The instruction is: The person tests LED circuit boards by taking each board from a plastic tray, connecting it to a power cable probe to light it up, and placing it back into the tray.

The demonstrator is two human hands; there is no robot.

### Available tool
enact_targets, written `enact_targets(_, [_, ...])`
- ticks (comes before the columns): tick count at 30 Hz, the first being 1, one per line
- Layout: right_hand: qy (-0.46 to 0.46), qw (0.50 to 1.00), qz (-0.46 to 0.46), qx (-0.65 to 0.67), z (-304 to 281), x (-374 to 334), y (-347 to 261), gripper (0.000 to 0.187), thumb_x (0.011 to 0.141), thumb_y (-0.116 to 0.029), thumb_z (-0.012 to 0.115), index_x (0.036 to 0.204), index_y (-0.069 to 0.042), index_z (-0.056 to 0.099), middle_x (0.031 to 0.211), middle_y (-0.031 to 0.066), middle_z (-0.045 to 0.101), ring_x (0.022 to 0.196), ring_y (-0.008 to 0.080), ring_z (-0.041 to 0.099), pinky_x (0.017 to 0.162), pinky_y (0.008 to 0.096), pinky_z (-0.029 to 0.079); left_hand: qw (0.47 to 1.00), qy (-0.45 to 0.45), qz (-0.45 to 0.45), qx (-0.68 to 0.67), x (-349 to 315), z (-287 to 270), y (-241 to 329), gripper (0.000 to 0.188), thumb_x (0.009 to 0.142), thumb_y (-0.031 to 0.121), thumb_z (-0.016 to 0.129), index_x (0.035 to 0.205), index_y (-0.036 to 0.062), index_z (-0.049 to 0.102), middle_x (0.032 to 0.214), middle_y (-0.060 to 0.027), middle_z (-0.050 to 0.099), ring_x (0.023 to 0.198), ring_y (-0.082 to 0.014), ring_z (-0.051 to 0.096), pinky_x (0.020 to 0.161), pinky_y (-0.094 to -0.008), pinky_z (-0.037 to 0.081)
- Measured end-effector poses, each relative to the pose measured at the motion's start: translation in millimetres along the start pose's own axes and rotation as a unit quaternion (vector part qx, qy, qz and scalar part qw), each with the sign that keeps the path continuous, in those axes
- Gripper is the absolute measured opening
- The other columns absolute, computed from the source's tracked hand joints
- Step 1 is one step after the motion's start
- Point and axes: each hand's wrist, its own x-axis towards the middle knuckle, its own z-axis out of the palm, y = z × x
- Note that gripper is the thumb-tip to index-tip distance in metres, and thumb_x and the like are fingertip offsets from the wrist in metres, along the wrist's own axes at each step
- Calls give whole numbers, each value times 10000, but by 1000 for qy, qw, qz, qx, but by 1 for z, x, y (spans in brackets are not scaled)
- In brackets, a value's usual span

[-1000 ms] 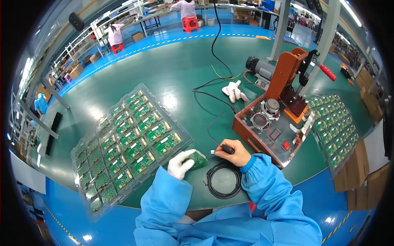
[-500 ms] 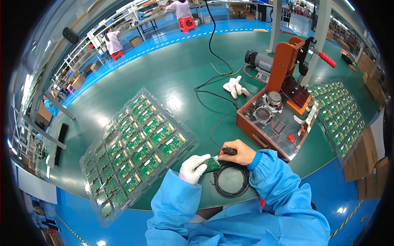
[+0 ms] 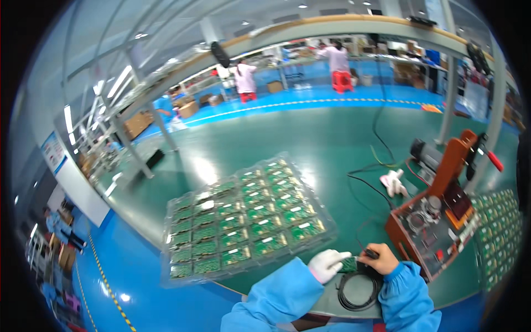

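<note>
My left hand [image 3: 326,266], in a white glove, holds a small green circuit board [image 3: 349,265] by its left edge. My bare right hand [image 3: 383,259] is closed round a short black-handled tool [image 3: 371,254], whose tip end is at the board's right side; blur hides whether it touches. Just below the board, a coil of black cable [image 3: 342,296] lies on the green table. To the left of my hands, a clear plastic tray [image 3: 327,221] holds rows of green circuit boards [image 3: 264,226].
At right stands a red-brown test fixture [image 3: 399,235] with a red-handled lever [image 3: 495,161] and motor [image 3: 427,155]. Beyond it lies another tray of boards [image 3: 500,232]. A crumpled white glove [image 3: 393,182] and black cable [image 3: 362,177] lie behind. People sit at far benches.
My view has swung left and up, so the table and hands appear lower and further right. Both hands keep their hold on the board and the black-handled tool.
</note>
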Motion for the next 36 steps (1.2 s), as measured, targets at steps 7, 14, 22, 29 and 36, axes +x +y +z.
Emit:
enact_targets(7, [8, 1000, -2, -13, 6, 5, 3, 169, 706, -98, 712, 697, 3, 578, 541, 51, 490, 528, 92, 429, 499, 268, 366, 1000, 22, -4, 20, 1, 3, -3, 354, 771, 66, 526, 1124, 57, 554, 761, -102, 502, 749, -285, 505, 693, -365, 414])
enact_targets(14, [83, 985, -103, -111, 11, 10, 20, 131, 700, -52, 685, 688, 0, 565, 594, 79, 537, 551, 128, 514, 509, 273, 385, 996, 72, -26, 44, 2, 3, -11, 435, 784, 145, 561, 1207, 80, 487, 1001, -117, 554, 923, -297, 525, 824, -363, 418])
enact_targets(22, [187, 969, -72, 144, 4, 9, 5, 58, 790, 11, 563, 796, -6, 508, 754, 39, 549, 683, 104, 507, 661, 248, 423, 985, 86, -138, -55, -8, 3, -31, 269, 792, 180, 614, 1030, 60, 577, 977, -115, 601, 921, -262, 582, 800, -338, 452])
enact_targets(29, [192, 977, -89, -1, 7, 22, -32, 78, 734, 18, 632, 789, -3, 582, 724, 46, 582, 694, 110, 540, 656, 243, 441, 988, 86, -95, -87, -2, 1, -35, 244, 738, 124, 646, 968, 46, 620, 881, -124, 628, 844, -248, 612, 775, -336, 469])
enact_targets(36, [43, 970, -163, -176, 38, 43, -40, 171, 715, -82, 676, 847, -19, 588, 740, 144, 586, 648, 280, 573, 591, 327, 454, 995, 30, -82, -43, 5, -9, -32, 252, 673, 165, 693, 903, 72, 649, 794, -102, 607, 791, -279, 570, 739, -365, 425])
